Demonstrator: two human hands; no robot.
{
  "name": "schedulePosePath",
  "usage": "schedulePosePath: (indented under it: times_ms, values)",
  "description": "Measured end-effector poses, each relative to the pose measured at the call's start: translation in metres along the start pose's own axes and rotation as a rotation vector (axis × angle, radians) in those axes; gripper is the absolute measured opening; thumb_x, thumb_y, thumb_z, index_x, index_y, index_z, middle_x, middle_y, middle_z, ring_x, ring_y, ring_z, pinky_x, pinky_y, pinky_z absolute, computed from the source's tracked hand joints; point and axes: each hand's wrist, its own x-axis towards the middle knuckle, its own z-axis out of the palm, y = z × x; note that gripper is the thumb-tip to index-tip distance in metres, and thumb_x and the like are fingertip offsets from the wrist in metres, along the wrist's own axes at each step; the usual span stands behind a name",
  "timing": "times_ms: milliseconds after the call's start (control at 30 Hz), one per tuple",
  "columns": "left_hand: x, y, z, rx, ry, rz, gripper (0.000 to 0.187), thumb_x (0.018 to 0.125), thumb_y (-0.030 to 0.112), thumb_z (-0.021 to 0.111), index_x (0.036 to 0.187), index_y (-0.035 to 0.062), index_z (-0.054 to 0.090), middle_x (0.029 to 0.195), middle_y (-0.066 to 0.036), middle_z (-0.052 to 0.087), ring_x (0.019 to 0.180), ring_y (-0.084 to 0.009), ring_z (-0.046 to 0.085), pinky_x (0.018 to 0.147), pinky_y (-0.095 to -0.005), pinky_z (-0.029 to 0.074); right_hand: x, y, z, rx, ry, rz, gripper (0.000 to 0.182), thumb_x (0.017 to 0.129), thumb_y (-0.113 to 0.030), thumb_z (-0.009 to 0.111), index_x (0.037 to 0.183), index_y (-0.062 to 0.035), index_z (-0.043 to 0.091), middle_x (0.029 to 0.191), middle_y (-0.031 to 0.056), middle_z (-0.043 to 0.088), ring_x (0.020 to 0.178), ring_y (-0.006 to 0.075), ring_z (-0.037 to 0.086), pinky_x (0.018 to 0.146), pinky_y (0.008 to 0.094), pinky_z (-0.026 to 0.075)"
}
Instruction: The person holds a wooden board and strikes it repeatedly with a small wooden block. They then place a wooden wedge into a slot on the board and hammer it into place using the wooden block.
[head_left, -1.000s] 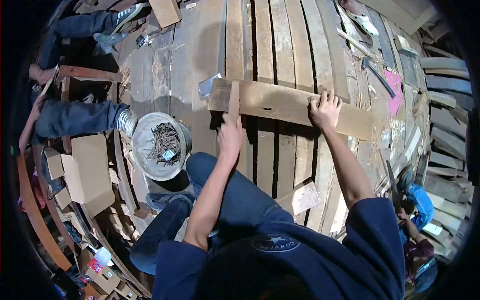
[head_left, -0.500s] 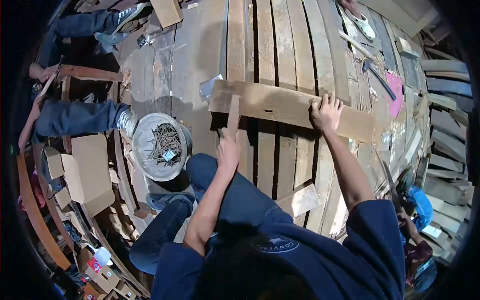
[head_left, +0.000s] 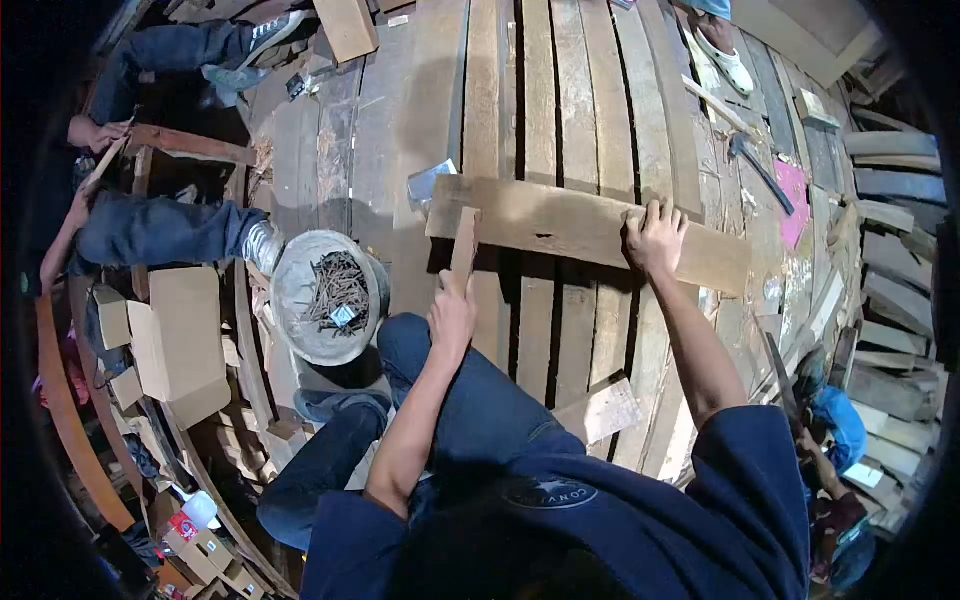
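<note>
A long wooden plank (head_left: 560,222) lies crosswise over several floor boards in front of me, with a small dark hole near its middle. My right hand (head_left: 656,238) grips it toward its right part, fingers bent over the upper face. In my left hand (head_left: 452,318) is a short flat wooden strip (head_left: 464,245), fingers wrapped round its near end. The strip's far end overlaps the plank close to the plank's left end. Behind that end a small bluish-white packet (head_left: 431,181) rests on the boards.
A grey bucket (head_left: 283,318) of nails with a small blue packet stands left of my knee. A hammer (head_left: 762,175) lies at right by a pink sheet (head_left: 792,205). Another person's leg (head_left: 165,232) and hands are at left; more people are at right.
My left hand and the strip have shifted slightly leftward along the plank. My right hand keeps its hold on the plank. The whole view has moved a little.
</note>
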Motion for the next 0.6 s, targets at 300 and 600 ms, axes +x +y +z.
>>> schedulePosePath:
  times_ms: [300,600]
  values:
    - [0.068,0.03,-0.001,0.026,0.055,-0.058,0.045,0.104,0.041,0.052,0.117,-0.001,0.044,0.079,-0.031,0.067,0.077,-0.0512,0.068,0.066,-0.06,0.056,0.0,-0.003,-0.005,-0.026,-0.071,-0.001,0.055,0.093,-0.046,0.055,0.124,-0.0006,0.057,0.134,0.0245,0.056,0.129,0.0404,0.048,0.117,0.0569,0.027]
    - [-0.01,0.007,0.001,0.037,-0.01,-0.086,0.049,0.104,0.044,0.051,0.12,-0.0029,0.045,0.087,-0.033,0.067,0.081,-0.0496,0.069,0.07,-0.0596,0.056,0.0,0.001,-0.002,-0.025,0.012,-0.033,0.053,0.092,-0.045,0.057,0.121,-0.0004,0.058,0.123,0.0236,0.058,0.122,0.0406,0.05,0.115,0.0577,0.028]
